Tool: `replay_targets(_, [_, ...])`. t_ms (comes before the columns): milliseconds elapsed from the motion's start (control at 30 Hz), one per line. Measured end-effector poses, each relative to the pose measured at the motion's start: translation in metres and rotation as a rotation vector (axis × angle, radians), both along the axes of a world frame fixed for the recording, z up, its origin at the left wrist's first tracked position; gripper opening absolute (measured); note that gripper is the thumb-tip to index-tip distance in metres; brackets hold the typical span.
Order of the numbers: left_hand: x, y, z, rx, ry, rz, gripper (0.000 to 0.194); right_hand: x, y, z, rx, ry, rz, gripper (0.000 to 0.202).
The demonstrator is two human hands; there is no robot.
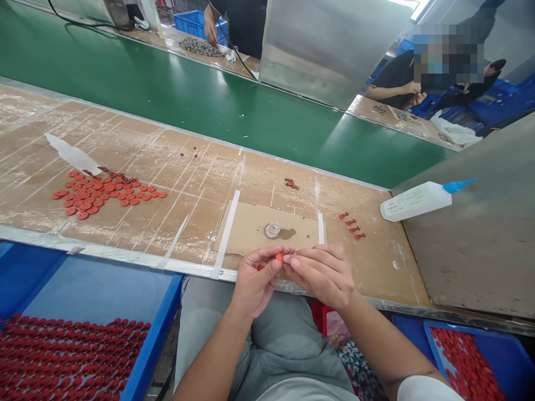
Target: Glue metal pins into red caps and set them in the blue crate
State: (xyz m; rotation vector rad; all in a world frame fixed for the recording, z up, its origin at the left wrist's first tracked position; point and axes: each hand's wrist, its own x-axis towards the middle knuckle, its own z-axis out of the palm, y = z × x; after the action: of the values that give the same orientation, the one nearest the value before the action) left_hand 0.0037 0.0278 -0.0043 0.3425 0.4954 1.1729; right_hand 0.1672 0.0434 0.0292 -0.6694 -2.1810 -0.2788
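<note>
My left hand (258, 275) and my right hand (324, 273) meet over the front edge of the bench. Between their fingertips is a small red disc (280, 257); the left thumb and forefinger pinch it, and the right fingertips press at its side. Another bit of red shows under the left thumb, mostly covered. Just beyond the hands lies a cardboard piece (251, 223), taped down at both sides. On it sits a small clear cup (273, 229) beside a dark wet stain.
Loose red discs (90, 195) lie in a pile at left. Several red assembled parts (353, 227) stand at right, near a white bottle with a blue nozzle (418, 201). Blue trays (167, 317) of red parts flank my legs. Across the green belt (188, 92), another person's hand works.
</note>
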Motion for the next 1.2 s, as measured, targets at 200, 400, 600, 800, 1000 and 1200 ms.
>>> replay_targets(200, [-0.018, 0.008, 0.018, -0.131, -0.272, 0.185, 0.049, -0.031, 0.038, 0.02, -0.181, 0.099, -0.133, 0.027])
replay_targets(400, [-0.034, 0.007, 0.01, -0.24, -0.346, 0.456, 0.031, -0.087, 0.119, 0.011, -0.497, -0.122, -0.075, 0.012])
replay_targets(600, [-0.052, 0.009, 0.009, -0.27, -0.4, 0.569, 0.022, -0.171, 0.159, -0.006, -0.535, -0.605, -0.135, 0.026])
replay_targets(800, [-0.069, 0.009, 0.007, -0.261, -0.417, 0.648, 0.02, -0.234, 0.176, -0.016, -0.434, -0.75, -0.132, 0.022])
replay_targets(1000, [-0.079, 0.011, 0.002, -0.244, -0.437, 0.666, 0.028, -0.258, 0.18, -0.015, -0.445, -0.659, -0.057, 0.022])
replay_targets(1200, [-0.083, 0.01, 0.004, -0.161, -0.455, 0.633, 0.039, -0.21, 0.124, 0.028, -0.55, -0.213, 0.071, 0.02])
